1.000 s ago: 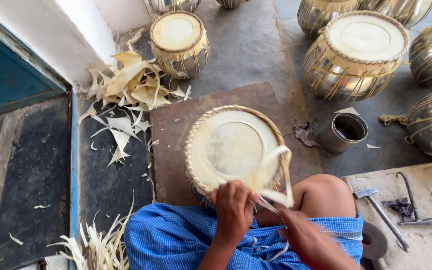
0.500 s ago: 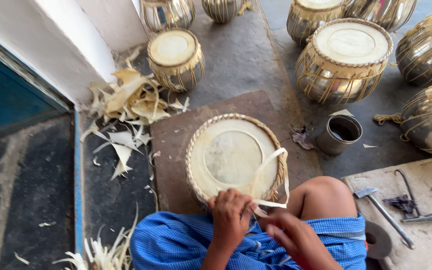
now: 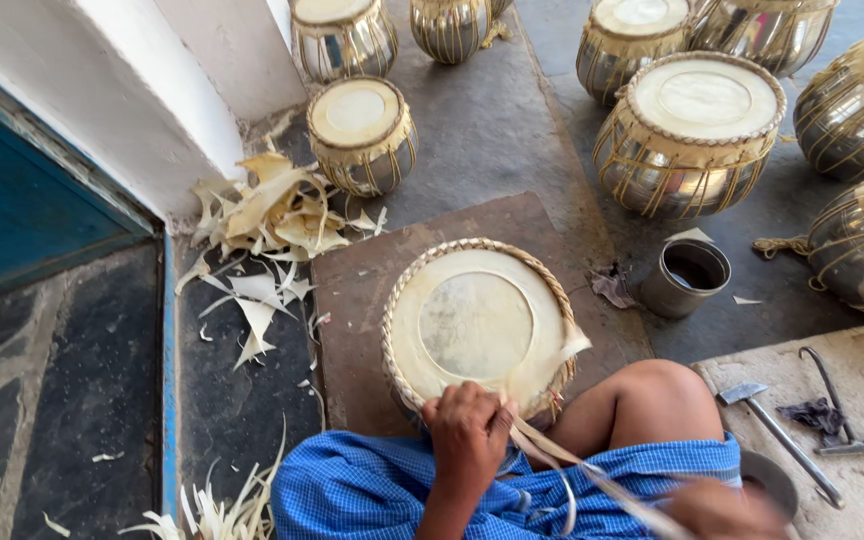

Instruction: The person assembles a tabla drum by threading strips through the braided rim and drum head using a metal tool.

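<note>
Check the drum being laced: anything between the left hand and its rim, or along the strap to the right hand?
Nothing visible. The left hand rests directly on the near rim of the drum. The pale strap runs free from there over the blue cloth to the blurred right hand at the frame's bottom edge.

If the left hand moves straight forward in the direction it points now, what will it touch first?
The left hand points away from the body, at the drum's near rim. It would probably first meet the pale drumhead just beyond the braided rim.
</note>
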